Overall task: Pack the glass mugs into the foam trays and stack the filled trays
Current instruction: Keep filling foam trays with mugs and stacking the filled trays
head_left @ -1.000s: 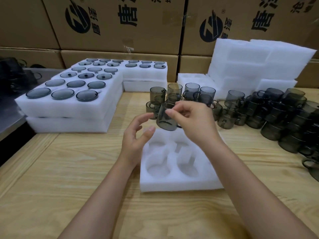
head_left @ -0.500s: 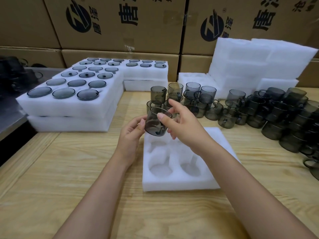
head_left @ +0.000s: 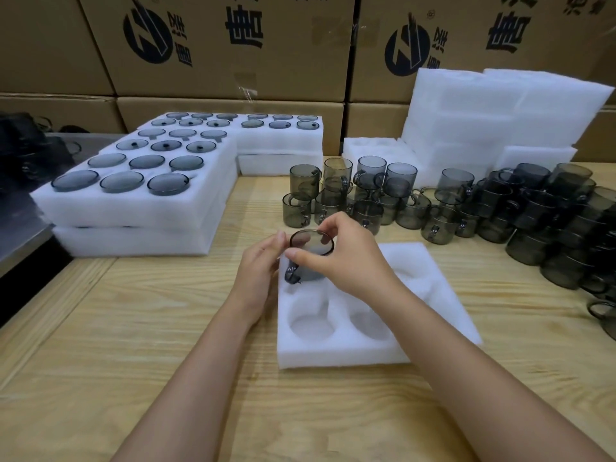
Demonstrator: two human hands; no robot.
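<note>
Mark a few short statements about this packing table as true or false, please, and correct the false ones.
1. The left hand and the right hand are both on one mug. True.
2. That mug is at the far left pocket of the foam tray. True.
3. The two near pockets of this tray already hold mugs. False: both are empty.
4. The filled trays lie on the person's right. False: they are stacked on the left, and the loose mugs stand on the right.
5. Cardboard boxes stand behind the table. True.
</note>
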